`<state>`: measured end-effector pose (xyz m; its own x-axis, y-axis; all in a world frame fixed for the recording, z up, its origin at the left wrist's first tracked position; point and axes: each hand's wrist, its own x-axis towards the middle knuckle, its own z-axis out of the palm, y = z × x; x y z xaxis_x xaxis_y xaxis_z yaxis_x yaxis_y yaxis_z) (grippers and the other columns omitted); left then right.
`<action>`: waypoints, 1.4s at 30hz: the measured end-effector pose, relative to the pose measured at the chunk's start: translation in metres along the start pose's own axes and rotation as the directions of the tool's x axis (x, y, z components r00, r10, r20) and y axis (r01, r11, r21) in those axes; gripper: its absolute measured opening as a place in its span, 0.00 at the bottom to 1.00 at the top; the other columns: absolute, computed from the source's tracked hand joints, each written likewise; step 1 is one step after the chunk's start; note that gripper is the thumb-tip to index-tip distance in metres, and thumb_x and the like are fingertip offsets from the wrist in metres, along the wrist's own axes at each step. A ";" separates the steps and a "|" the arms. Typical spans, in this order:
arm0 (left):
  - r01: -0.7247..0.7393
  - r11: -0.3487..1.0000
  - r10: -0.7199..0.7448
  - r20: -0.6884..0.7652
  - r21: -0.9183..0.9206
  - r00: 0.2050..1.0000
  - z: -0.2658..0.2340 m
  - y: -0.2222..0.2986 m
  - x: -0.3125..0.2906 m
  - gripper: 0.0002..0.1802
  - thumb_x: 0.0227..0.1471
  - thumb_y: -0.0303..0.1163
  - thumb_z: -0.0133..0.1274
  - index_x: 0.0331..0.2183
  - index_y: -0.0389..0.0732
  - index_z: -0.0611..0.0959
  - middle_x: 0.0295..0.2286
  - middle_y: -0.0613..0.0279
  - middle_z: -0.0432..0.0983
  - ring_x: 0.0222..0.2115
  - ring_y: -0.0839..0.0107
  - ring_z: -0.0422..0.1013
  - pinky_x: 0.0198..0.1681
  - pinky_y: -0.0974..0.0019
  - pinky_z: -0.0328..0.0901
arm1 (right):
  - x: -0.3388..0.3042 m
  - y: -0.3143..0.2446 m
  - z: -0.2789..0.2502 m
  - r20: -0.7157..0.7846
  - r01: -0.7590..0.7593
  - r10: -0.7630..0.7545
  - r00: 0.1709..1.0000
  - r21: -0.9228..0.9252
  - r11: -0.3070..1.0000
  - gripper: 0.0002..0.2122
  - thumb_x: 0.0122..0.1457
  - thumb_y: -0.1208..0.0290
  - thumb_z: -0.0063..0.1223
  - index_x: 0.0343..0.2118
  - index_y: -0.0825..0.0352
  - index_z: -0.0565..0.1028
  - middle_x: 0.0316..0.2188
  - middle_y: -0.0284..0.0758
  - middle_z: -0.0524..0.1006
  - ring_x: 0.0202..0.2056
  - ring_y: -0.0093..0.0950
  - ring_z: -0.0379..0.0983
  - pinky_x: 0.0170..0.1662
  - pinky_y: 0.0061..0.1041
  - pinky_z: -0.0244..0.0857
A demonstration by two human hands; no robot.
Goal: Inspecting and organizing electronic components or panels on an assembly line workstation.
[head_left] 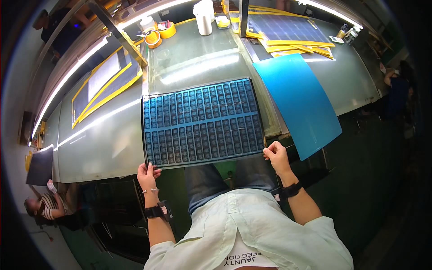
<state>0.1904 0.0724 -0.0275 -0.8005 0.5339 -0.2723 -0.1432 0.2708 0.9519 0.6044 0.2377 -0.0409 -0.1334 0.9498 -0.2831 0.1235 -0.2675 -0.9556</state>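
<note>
A dark, see-through film sheet (202, 121) with rows of small repeated blue-black patterns and a black border lies over the glass-topped table's front edge. At its near left corner, my left hand (147, 174) pinches the border between thumb and fingers. My right hand (276, 155) grips the near right corner, fingers closed on the edge. Just right of the film, a plain blue sheet (301, 103) rests on the table, its near end jutting past the front edge.
Yellow-edged films (288, 33) are stacked at the back right, and more yellow-edged sheets (108, 83) lie at the left. Tape rolls (153, 38) and a white bottle (203, 20) stand at the back. A metal post (121, 38) rises behind. Other people (49, 202) are around the table.
</note>
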 end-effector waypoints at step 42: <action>0.005 0.998 -0.006 -0.021 -0.059 1.000 0.002 -0.002 -0.002 0.06 0.53 0.29 0.51 0.33 0.38 0.74 0.25 0.61 0.75 0.19 0.77 0.72 0.22 0.76 0.68 | 0.004 -0.009 -0.006 0.054 -0.009 0.017 0.998 -0.149 0.989 0.06 0.53 0.76 0.52 0.24 0.67 0.66 0.18 0.28 0.69 0.21 0.16 0.67 0.21 0.15 0.62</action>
<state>0.1931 0.0723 -0.0289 -0.8114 0.5155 -0.2754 -0.1813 0.2261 0.9571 0.6091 0.2450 -0.0325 -0.1842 0.9348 -0.3036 0.2696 -0.2490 -0.9302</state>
